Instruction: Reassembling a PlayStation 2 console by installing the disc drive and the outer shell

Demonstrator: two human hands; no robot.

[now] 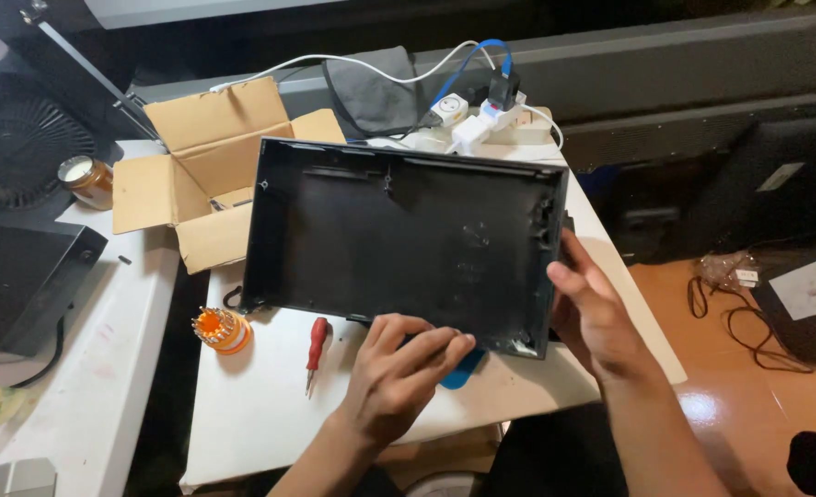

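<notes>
A large black plastic cover panel point(399, 244), hollow side up, is held tilted above the white table point(260, 414). My left hand point(394, 373) grips its near edge from below, fingers curled over the rim. The panel's right edge is clasped by my right hand point(592, 308), thumb on the inner rim. A blue object point(463, 368) peeks out under the panel beside my left hand.
A red-handled screwdriver point(316, 345) and an orange bit holder point(221, 329) lie on the table at left. An open cardboard box point(205, 166) stands behind. A power strip with plugs and cables point(481, 115) sits at the back. A jar point(86, 179) stands far left.
</notes>
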